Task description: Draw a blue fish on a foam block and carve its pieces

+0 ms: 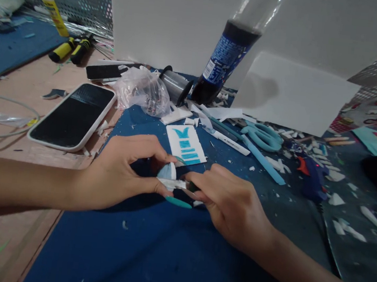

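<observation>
pinching pale-blue-and-white piece [166, 172] in left hand [114, 169], thin blurred item [189, 193] in right hand [232, 199], above scrap-strewn dark-blue mat [113, 249], facing flat white panel [160, 21].

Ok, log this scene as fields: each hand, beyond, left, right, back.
Left hand: pinches a small white-and-pale-blue piece
Right hand: curled beside the piece; hold unclear
Beyond: flat white card with teal shapes
Left: black-screened phone in a white case
Right: dark-blue glue gun
Back: blue-labelled clear plastic bottle, dark liquid inside

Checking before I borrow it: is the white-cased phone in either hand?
No, the white-cased phone lies beyond the left hand, unheld.
</observation>
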Available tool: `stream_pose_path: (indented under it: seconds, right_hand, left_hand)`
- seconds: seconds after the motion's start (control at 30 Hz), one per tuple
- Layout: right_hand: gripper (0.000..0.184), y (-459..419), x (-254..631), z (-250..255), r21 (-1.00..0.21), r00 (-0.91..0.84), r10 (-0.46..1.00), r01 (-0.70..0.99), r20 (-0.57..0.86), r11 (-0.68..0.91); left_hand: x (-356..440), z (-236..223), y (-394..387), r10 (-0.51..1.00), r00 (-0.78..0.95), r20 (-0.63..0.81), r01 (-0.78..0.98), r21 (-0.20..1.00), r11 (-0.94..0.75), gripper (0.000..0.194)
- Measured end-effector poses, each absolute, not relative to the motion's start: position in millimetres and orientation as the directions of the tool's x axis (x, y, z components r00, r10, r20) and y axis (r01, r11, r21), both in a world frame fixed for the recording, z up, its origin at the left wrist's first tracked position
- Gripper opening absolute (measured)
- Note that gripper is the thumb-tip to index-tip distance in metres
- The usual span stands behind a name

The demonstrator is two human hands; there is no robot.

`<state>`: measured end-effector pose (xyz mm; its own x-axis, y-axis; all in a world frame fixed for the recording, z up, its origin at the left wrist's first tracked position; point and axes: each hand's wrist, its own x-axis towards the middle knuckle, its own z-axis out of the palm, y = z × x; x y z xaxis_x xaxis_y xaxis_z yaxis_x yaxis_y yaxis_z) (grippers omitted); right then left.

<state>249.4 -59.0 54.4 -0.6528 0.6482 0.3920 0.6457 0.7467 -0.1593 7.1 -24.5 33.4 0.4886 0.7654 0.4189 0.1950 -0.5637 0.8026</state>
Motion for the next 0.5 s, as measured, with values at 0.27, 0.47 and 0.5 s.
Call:
stream_pose_path:
  seconds: [0.27,0.47,0.5]
  right_hand:
    - [0.046,-58.2,244.6,50.3,-0.104,-0.654,0.613,0.641,0.443,0.76]
    - [0.046,-57.6,247.5,51.5,-0.116,-0.652,0.633,0.652,0.419,0.749]
    - [0.046,-57.4,249.0,51.6,-0.117,-0.649,0.64,0.658,0.412,0.743]
  left_hand:
    - [6.9,31.5,-24.6,0.737,0.512,0.441,0.21,0.768,-0.605,0.023]
    - [7.8,33.1,-25.5,0.742,0.493,0.453,0.208,0.767,-0.607,0.025]
    - [8.1,33.3,-25.1,0.744,0.492,0.452,0.207,0.77,-0.604,0.025]
